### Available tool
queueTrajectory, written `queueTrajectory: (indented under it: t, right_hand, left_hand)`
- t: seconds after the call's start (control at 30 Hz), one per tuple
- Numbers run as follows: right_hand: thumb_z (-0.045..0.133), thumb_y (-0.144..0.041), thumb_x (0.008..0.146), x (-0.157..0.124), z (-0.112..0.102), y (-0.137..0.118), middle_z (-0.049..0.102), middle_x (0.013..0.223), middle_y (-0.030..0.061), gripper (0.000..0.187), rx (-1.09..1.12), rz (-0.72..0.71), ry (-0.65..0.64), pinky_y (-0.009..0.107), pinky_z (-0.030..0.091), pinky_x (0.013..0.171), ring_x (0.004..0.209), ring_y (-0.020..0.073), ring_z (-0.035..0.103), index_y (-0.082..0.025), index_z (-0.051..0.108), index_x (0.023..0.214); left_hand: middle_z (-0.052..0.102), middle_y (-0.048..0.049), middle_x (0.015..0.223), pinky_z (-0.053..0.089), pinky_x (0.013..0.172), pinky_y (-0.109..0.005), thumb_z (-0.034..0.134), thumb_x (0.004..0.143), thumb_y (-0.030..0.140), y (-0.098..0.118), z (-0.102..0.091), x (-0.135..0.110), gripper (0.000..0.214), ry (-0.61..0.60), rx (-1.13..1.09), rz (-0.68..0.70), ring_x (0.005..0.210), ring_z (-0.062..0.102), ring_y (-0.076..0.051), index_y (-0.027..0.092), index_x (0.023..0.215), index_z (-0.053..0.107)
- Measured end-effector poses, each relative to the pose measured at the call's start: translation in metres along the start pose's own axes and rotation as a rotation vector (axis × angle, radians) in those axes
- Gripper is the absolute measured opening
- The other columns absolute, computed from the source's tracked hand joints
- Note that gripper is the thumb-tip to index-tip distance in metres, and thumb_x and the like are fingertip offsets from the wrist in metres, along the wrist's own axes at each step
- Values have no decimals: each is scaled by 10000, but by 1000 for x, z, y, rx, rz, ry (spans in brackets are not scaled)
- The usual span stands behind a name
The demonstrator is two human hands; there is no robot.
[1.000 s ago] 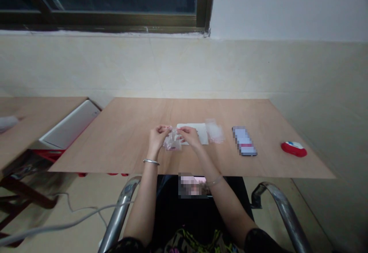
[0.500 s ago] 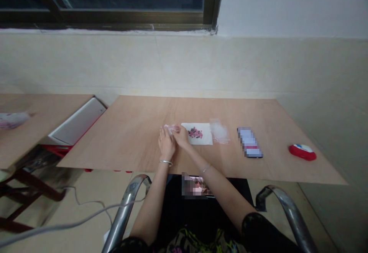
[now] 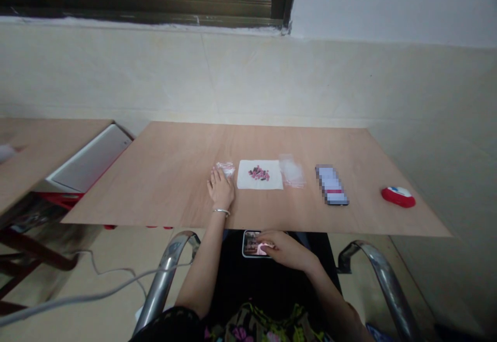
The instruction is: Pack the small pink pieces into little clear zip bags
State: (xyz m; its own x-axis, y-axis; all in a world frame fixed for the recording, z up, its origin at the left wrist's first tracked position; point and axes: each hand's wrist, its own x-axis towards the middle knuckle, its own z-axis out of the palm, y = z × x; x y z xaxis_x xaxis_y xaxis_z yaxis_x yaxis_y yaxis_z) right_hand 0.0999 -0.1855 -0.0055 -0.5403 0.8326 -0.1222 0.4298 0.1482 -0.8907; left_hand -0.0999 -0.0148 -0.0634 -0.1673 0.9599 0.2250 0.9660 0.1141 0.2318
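My left hand [image 3: 221,186] lies flat on the table, fingers stretched out over the near edge of a small heap of clear plastic bags [image 3: 227,168]. A silver bangle circles that wrist. Down on my lap, my right hand [image 3: 285,247] reaches across a phone [image 3: 250,248] lying on its side, its lit screen showing a picture. The fingers of this hand are apart and touch the screen. Just right of the left hand, a white sheet [image 3: 241,181] bears a small pile of pink and dark pieces [image 3: 259,173], too small to name.
Flat clear bags [image 3: 292,171] lie beside the sheet. Further right are a second phone [image 3: 332,185] and a red and white object [image 3: 398,197]. Metal chair arms [image 3: 165,274] flank me, and a grey cable [image 3: 104,298] crosses at left. Another table [image 3: 50,145] stands left.
My right hand has left the plastic bags and dropped to the phone on my lap. My left hand stays at the bags. The view has shifted slightly.
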Motion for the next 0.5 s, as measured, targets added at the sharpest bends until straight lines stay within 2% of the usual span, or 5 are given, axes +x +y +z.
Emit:
queueTrajectory:
  t: [0.07,0.17,0.33,0.5]
  right_hand:
    - [478,-125,831,-19,6,12,588,1322,67,443,-144,39,36,408,355,1107,1294,224,479,-199,599,1251]
    - [451,-124,845,-35,17,24,430,1460,101,534,-302,127,64,413,288,1155,1385,230,352,-138,465,1379]
    - [390,-235,921,-40,30,36,498,1398,151,459,-442,283,261,467,363,1085,1314,288,438,-120,485,1355]
    - [566,-396,845,-29,34,45,540,1351,118,524,-439,209,328,451,352,1065,1267,299,462,-178,496,1316]
  left_hand:
    - [229,-181,1540,230,1134,-488,234,950,349,0,0,0,597,6,-8,-1,1421,235,-289,61,1472,268]
    - [237,-193,1535,234,1127,-499,240,946,350,1,1,1,603,9,-24,-4,1419,237,-297,49,1468,271]
    - [260,-190,1526,247,1125,-489,247,943,346,1,4,2,602,2,-19,-10,1417,244,-292,45,1463,284]
    - [268,-192,1522,245,1128,-489,263,940,346,0,6,3,605,-4,-19,-18,1413,257,-292,45,1464,283]
